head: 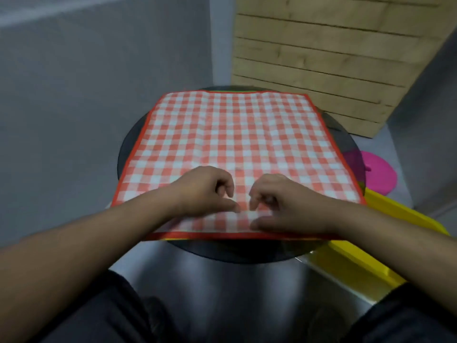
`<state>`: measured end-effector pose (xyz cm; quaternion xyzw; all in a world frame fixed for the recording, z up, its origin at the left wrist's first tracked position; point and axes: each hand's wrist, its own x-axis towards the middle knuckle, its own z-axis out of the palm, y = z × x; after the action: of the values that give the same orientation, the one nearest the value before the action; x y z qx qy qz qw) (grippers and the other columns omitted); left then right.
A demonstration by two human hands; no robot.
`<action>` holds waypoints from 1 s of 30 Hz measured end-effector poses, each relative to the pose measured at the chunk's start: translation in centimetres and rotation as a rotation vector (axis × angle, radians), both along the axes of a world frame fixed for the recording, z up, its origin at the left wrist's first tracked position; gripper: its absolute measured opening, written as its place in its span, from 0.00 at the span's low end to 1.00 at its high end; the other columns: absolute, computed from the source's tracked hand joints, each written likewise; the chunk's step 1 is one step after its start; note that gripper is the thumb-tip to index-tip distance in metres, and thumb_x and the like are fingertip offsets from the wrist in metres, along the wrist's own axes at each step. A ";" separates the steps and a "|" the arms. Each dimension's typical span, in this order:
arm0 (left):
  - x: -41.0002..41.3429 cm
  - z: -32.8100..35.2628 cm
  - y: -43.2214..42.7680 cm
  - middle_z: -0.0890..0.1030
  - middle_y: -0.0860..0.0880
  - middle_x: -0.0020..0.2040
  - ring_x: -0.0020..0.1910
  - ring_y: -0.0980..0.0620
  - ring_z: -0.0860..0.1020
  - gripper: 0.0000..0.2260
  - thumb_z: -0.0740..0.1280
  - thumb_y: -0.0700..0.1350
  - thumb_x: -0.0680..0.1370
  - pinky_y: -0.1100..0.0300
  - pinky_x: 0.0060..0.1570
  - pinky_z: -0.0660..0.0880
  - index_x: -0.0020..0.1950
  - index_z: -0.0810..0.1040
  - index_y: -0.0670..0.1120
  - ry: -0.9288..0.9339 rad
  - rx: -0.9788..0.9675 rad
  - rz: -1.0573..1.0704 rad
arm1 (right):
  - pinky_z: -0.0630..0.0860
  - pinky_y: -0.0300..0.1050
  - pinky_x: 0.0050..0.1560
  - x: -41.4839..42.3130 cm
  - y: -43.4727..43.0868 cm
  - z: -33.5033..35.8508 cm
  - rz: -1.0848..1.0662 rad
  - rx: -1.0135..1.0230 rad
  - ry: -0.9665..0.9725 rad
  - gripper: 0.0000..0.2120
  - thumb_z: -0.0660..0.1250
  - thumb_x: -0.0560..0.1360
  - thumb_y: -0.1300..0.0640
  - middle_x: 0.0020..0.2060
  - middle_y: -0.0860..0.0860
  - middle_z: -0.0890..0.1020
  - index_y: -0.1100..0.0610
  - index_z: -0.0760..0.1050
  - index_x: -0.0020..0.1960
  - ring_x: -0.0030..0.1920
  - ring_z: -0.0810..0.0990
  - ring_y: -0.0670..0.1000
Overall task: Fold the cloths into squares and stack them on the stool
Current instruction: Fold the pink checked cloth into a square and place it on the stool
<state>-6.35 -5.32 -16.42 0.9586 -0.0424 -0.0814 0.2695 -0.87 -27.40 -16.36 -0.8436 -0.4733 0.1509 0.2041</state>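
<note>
Two bare hands hover low over a checked cloth [235, 134] that lies spread flat on a round stool [128, 149]. The cloth is a thin woven square in red and white gingham, bound with a solid red hem, and its corners hang past the stool's rim. The stool top is a dark, glossy disc on a wide, shiny metal drum.

Both hands sit close together near the cloth's near edge, almost touching. The left hand [205, 191] has its fingers curled under, with the thumb stretched along the fabric. The right hand [279, 204] mirrors it, fingers curled and thumb laid flat on the weave. The picture is too blurred to tell whether either hand pinches the fabric.

Behind the stool on the right leans a pale wooden slatted panel [333, 58]. Right of the stool lie a round pink disc [380, 172] and a long yellow plastic tray [358, 256].
</note>
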 end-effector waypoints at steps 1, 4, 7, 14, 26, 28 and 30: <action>-0.8 0.1 -0.2 0.78 0.53 0.42 0.40 0.55 0.76 0.16 0.79 0.60 0.65 0.50 0.46 0.78 0.46 0.81 0.54 0.003 -0.028 -0.001 | 0.73 0.43 0.54 -0.6 -0.4 -0.2 -0.012 0.015 0.009 0.18 0.72 0.66 0.36 0.48 0.42 0.74 0.45 0.76 0.49 0.52 0.72 0.44; -3.0 0.0 -0.5 0.75 0.54 0.47 0.47 0.56 0.74 0.20 0.80 0.63 0.62 0.52 0.51 0.77 0.49 0.82 0.56 -0.033 0.004 -0.041 | 0.69 0.42 0.61 -2.1 -1.3 -0.9 -0.059 0.058 0.028 0.18 0.77 0.63 0.39 0.54 0.45 0.76 0.45 0.77 0.47 0.58 0.72 0.46; -4.5 -0.4 -0.6 0.74 0.53 0.53 0.53 0.57 0.73 0.21 0.81 0.60 0.62 0.57 0.57 0.75 0.51 0.81 0.56 -0.063 -0.054 -0.018 | 0.65 0.41 0.65 -3.0 -1.4 -1.5 -0.079 0.064 0.047 0.16 0.80 0.62 0.42 0.58 0.44 0.75 0.41 0.77 0.45 0.63 0.69 0.47; -5.2 -1.0 -0.9 0.72 0.56 0.56 0.58 0.59 0.73 0.21 0.82 0.59 0.60 0.58 0.65 0.74 0.48 0.82 0.57 -0.046 -0.122 0.001 | 0.65 0.39 0.59 -3.4 -1.2 -1.6 -0.132 0.080 0.041 0.11 0.79 0.65 0.46 0.57 0.44 0.76 0.45 0.82 0.45 0.63 0.69 0.47; -5.2 -1.3 -1.2 0.72 0.57 0.56 0.58 0.60 0.73 0.17 0.83 0.56 0.61 0.68 0.58 0.70 0.46 0.84 0.57 -0.002 -0.174 0.026 | 0.67 0.40 0.60 -4.1 -1.5 -2.5 -0.186 0.170 0.053 0.05 0.78 0.68 0.48 0.54 0.41 0.76 0.43 0.83 0.42 0.61 0.69 0.44; -5.4 -1.5 -1.2 0.72 0.56 0.56 0.58 0.60 0.72 0.16 0.83 0.55 0.62 0.70 0.56 0.67 0.46 0.84 0.56 -0.009 -0.194 0.037 | 0.66 0.40 0.60 -4.2 -1.5 -2.8 -0.186 0.175 0.048 0.04 0.77 0.69 0.48 0.54 0.41 0.76 0.43 0.82 0.41 0.60 0.69 0.44; -5.5 -1.6 -1.1 0.72 0.56 0.57 0.59 0.60 0.72 0.16 0.83 0.55 0.62 0.70 0.57 0.67 0.45 0.84 0.57 -0.014 -0.205 0.040 | 0.66 0.40 0.60 -4.3 -1.5 -2.9 -0.189 0.169 0.052 0.04 0.76 0.70 0.49 0.54 0.41 0.75 0.44 0.82 0.40 0.60 0.68 0.44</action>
<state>-11.83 -6.43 -17.97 0.9273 -0.0333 -0.0648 0.3673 -5.14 -28.85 -19.23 -0.8600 -0.3974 0.1123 0.2998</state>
